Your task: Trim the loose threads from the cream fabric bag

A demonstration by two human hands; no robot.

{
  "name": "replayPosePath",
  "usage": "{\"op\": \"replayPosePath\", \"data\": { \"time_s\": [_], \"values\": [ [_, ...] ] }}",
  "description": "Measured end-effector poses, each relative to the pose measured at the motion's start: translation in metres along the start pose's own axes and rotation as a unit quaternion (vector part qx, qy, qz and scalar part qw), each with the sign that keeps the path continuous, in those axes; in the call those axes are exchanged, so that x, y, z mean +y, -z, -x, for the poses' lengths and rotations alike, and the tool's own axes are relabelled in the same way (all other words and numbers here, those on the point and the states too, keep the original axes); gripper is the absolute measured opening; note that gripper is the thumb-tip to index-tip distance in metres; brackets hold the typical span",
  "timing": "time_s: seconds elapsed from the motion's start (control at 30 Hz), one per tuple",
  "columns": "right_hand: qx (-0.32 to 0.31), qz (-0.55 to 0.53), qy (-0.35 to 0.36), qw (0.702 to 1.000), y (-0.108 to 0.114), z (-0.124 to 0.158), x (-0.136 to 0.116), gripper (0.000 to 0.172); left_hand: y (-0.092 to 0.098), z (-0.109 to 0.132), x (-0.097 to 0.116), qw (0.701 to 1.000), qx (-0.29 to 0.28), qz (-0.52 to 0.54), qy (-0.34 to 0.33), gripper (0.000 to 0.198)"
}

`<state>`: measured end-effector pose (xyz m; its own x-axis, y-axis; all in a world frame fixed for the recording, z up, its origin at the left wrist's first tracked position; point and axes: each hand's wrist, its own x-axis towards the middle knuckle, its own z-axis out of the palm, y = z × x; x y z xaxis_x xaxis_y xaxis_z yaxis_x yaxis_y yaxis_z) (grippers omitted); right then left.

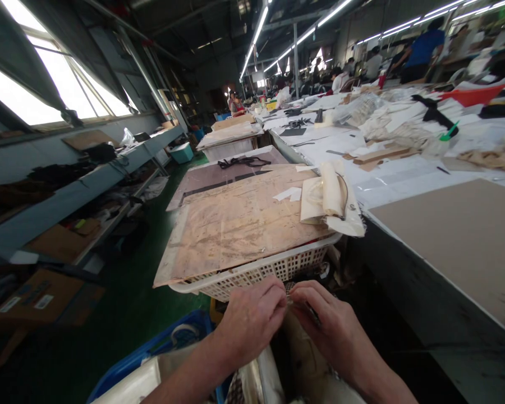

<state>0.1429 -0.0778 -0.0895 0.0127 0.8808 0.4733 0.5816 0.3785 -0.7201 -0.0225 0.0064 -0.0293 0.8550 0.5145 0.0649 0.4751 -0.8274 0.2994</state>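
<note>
My left hand [256,311] is closed, its thumb and fingers pinched at the top edge of a cream piece with a brown patterned fabric [289,287]. Facing it, my right hand [326,314] pinches the same edge, fingertips almost touching the left ones. The exact spot they grip is mostly hidden behind the fingers. Below my wrists lie more smooth cream pieces [269,376], some showing patterned lining. A blue plastic basket [151,350] with cream pieces in it stands under my left forearm.
Ahead, a worn board [231,224] covers a white plastic basket [273,272], with a cream bag-like piece [332,196] on its right corner. A long worktable [450,224] runs along my right. Cardboard boxes [46,300] are at left. Several people work far back.
</note>
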Motion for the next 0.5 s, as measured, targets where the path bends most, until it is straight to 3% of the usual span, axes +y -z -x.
{"op": "replayPosePath", "data": {
  "time_s": [0.33,0.5],
  "values": [
    [-0.029,0.129,0.017,0.991,0.0086,-0.0044,-0.0034,0.013,0.0009,0.0013,-0.0001,0.999,0.018,0.01,-0.038,0.013],
    [-0.033,0.142,0.038,0.989,0.0087,-0.0083,-0.0038,0.015,-0.001,0.0029,-0.0001,0.998,0.025,0.06,-0.009,0.01]
  ]
}}
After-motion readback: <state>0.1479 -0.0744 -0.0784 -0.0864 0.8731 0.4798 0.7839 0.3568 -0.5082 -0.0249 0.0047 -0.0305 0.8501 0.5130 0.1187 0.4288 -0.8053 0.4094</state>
